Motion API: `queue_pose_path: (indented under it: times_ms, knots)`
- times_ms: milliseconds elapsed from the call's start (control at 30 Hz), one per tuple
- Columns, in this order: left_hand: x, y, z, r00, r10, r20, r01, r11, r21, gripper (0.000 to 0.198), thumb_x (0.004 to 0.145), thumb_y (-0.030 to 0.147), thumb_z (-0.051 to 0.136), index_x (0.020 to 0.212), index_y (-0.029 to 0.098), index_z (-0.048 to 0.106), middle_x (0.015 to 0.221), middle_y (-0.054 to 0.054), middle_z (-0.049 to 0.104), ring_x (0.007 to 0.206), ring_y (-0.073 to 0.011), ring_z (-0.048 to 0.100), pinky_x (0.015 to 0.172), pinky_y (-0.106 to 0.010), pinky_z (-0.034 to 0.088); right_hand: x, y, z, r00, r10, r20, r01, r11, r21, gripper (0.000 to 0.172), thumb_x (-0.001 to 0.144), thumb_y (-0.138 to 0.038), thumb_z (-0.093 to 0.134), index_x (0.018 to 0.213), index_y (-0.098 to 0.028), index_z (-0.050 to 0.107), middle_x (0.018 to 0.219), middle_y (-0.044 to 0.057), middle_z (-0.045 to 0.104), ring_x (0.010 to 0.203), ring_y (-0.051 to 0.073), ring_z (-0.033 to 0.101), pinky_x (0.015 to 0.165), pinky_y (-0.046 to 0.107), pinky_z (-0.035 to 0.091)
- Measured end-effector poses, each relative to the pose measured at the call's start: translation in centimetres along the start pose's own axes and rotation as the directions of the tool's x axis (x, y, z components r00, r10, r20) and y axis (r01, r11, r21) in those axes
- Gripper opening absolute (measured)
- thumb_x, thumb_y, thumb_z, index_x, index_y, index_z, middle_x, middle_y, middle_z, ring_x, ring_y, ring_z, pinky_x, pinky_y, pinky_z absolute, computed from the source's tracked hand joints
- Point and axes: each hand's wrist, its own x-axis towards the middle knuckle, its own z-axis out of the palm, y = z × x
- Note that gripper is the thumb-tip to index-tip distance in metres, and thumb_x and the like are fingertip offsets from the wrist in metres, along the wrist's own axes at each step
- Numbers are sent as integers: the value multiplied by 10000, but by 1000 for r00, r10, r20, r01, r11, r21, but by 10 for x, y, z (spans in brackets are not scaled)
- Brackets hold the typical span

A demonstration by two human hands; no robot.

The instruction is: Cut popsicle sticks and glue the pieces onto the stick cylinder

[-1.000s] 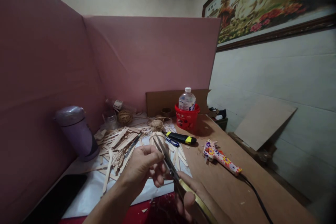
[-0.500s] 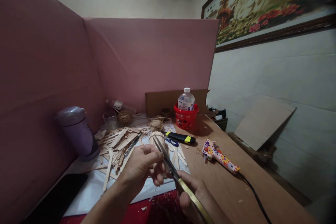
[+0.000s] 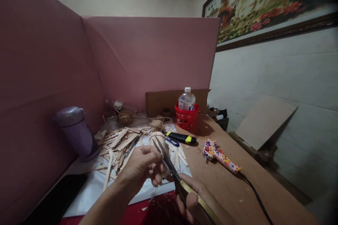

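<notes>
Wooden sticks [image 3: 113, 154] lie left of your left hand [image 3: 144, 163], thumb and forefinger pinched, on what I cannot tell; just beyond stands the stick-walled cylinder [image 3: 162, 140], likely light, stiff; your right hand [image 3: 202, 191] wraps the scissors [image 3: 173, 175], probably rigid, best held by their handles.

Lettering on the red bucket [image 3: 186, 121] and bottle label [image 3: 186, 105] is unreadable
</notes>
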Motion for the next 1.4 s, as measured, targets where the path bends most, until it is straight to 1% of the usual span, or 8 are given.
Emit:
queue_pose_path:
  times_ms: [233,333,567,667,1067,1233,1300,1400]
  knots:
    - [-2,4,0,1000,-6,8,6,1000,16,175,660,190,630,532,132,526,453,-46,615,285,-118,529,260,-165,354,2,-11,2,999,-35,26,36,998,-45,821,613,-868,375,975,-147,529,542,-75,328,452,60,252,409,203,199]
    - [-2,5,1,1000,-15,2,15,999,33,155,651,173,620,532,133,529,461,-50,619,292,-120,537,265,-165,363,3,-12,5,998,-68,-13,68,997,-46,811,641,-851,387,977,-130,545,577,-69,306,488,62,218,429,206,191]
    - [-2,5,3,1000,-10,-20,11,999,31,145,636,155,602,521,141,514,453,-52,618,289,-124,534,262,-171,367,0,-8,10,998,-5,-58,8,999,47,791,613,-840,456,982,-145,544,552,-72,324,469,61,256,424,200,205]
    - [-1,5,4,1000,-8,-11,8,1000,30,137,636,157,607,528,140,525,460,-53,621,298,-128,542,265,-174,371,0,-8,11,997,28,-74,-25,998,51,792,580,-835,499,973,-149,543,528,-86,306,450,54,223,420,204,177]
    - [-1,3,13,999,0,-39,2,999,45,165,628,182,643,520,134,528,457,-41,613,301,-117,532,290,-180,385,6,-1,14,991,-57,-123,72,990,118,780,570,-819,537,967,-149,590,564,-44,364,502,81,295,453,207,263]
    - [-1,2,10,1000,-7,-6,7,999,45,197,648,211,659,523,132,531,469,-44,619,302,-115,534,289,-176,375,9,7,15,982,-85,-170,110,983,148,744,563,-775,604,945,-137,625,631,-17,439,527,80,320,469,204,292]
    - [-1,4,9,1000,-7,14,6,999,39,208,656,236,677,544,130,539,479,-41,622,304,-114,536,290,-176,378,7,6,12,981,-68,-183,94,986,137,748,581,-767,600,965,-125,622,605,-29,431,495,65,296,447,197,271]
    - [-2,4,7,999,-12,42,11,1000,24,225,682,271,686,578,128,547,497,-40,628,319,-111,547,303,-173,392,3,1,2,961,31,-276,-3,995,101,739,573,-726,648,994,-121,594,584,-36,469,461,60,324,428,193,274]
